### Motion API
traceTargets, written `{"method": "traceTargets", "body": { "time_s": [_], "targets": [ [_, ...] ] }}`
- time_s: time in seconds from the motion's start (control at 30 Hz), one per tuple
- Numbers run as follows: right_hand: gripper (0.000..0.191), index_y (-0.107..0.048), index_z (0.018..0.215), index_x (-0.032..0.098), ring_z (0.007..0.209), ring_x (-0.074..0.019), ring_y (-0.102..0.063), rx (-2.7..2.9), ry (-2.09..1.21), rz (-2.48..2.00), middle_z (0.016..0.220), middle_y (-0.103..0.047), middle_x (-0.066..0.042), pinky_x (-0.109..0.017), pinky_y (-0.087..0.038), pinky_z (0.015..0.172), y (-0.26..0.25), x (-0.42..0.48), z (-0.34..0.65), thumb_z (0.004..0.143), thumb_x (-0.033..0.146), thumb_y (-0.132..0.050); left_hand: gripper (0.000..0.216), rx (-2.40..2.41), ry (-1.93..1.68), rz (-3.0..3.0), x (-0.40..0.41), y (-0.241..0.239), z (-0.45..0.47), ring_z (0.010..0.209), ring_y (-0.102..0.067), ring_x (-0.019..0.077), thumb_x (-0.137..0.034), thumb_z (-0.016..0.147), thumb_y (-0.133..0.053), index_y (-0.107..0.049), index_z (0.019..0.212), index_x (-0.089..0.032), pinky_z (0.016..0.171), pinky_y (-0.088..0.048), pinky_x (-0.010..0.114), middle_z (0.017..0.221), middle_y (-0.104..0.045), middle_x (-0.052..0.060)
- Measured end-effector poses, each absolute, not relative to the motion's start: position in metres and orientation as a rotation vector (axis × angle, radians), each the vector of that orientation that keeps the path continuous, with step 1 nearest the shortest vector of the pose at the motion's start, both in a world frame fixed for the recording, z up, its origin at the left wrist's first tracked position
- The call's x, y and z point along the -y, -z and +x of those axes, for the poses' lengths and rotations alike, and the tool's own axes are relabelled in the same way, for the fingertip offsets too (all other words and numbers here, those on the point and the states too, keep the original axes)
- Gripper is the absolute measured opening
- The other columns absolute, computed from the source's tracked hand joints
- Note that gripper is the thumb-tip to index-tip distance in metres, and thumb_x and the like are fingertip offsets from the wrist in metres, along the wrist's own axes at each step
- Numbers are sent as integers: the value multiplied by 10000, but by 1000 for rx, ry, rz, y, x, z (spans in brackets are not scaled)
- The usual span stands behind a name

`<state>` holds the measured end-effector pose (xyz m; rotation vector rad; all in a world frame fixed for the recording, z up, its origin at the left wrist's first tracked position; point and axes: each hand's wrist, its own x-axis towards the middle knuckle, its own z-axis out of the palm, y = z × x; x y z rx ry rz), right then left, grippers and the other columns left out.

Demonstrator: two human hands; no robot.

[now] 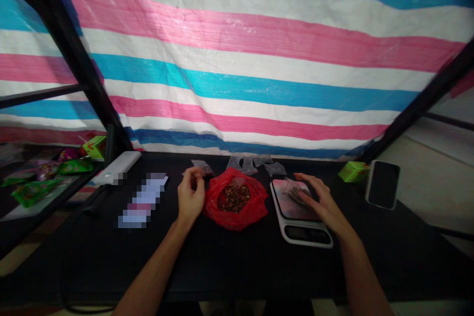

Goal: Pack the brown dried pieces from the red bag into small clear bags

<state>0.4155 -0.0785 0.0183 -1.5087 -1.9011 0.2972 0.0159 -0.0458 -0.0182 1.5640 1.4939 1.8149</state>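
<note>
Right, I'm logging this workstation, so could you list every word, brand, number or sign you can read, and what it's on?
No text is readable.
Scale display: dark, no readable digits.
Flat item at left: pixelated, unreadable.
White device: partly pixelated, nothing readable.
Green box at right: too small and blurred.
Green packets at left: too blurred.
Dark-screened device: nothing readable.

Crinkled plastic red bag (pixel 235 219), smooth plastic scale (pixel 296 213), matt table (pixel 237 266), shiny plastic sheet (pixel 240 79)
</note>
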Motion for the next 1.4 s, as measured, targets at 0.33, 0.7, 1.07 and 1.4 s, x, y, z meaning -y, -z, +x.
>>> {"method": "traceTargets", "body": {
  "time_s": [0.33, 0.7, 1.07, 1.4],
  "targets": [
    [503, -593, 1337, 307, 1240, -336, -570, 1954, -147, -1531, 1331, -663, -78, -548, -366, 1074, -9, 73, 410, 877, 498, -655, 109, -1513, -1830, 1547, 46, 17, 16, 781, -652, 163, -230, 903, -563, -618, 996, -214, 733, -518, 263, 883, -658, 13],
    [440, -576, 1365, 282, 1124, -301, -624, 1973, -183, -1526, 1221, -673, -83, -485, -468, 995, -16, 71, 384, 937, 377, -607, 108, -1502, -1827, 1545, 47, 15, 17, 757, -645, 154, -227, 905, -552, -619, 988, -207, 713, -512, 252, 854, -655, 7],
    [679, -438, 1521, 263, 1181, -283, -555, 2437, -269, -1198, 1284, -637, -95, -464, -425, 1042, -44, 72, 267, 873, 84, -541, 110, -1526, -1796, 1518, 46, 14, 16, 736, -649, 149, -213, 905, -529, -621, 965, -207, 705, -507, 245, 838, -667, 0],
    [569, -544, 1440, 311, 988, -255, -602, 2395, -245, -1210, 1109, -707, -68, -417, -455, 886, -39, 66, 265, 910, 104, -538, 134, -1495, -1798, 1529, 45, 15, 16, 701, -614, 132, -160, 863, -527, -624, 945, -204, 666, -473, 222, 805, -639, -18]
  ]
}}
